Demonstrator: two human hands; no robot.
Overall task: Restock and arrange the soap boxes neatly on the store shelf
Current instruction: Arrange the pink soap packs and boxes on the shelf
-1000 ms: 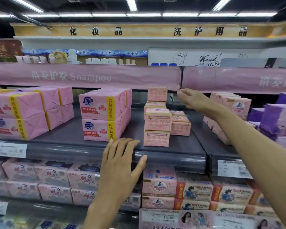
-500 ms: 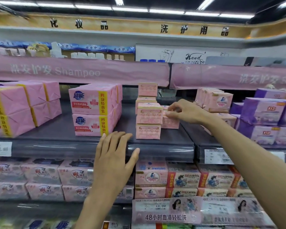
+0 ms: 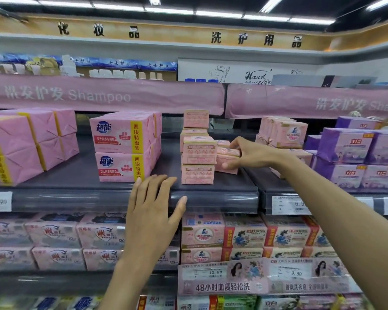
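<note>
Reaching into the middle shelf (image 3: pixel 76 177), the right hand (image 3: pixel 251 155) had its fingers (image 3: pixel 236 143) curled over the top of the held soap boxes (image 3: pixel 225 161) and its thumb pressed to their front face, clamped on them; whether one box or two lay in that grip could not be told. Location of item: low on the shelf, set back a little, just to the right of the front stack (image 3: pixel 198 161) of matching pink boxes and close against it. A rear stack (image 3: pixel 196 119) of the same goods stood taller behind. Left hand (image 3: pixel 154 211): flat on the shelf's front lip, fingers straight and spread, holding nothing, apparently a brace. Neighbouring stock: four-bar pink packs (image 3: pixel 123 148) to the left, purple packs (image 3: pixel 349 157) on the next bay to the right, price tag (image 3: pixel 291 204) below them. Step in hand, by judgement: arranging, with loose boxes being gathered into a tidy column beside the front stack. Next move, by judgement, called for drawing the held boxes forward until their face lined up with the front stack, printed side outward, kept square in the grip, and set down without nudging the stack alongside, whose upper boxes already sat slightly askew.
</note>
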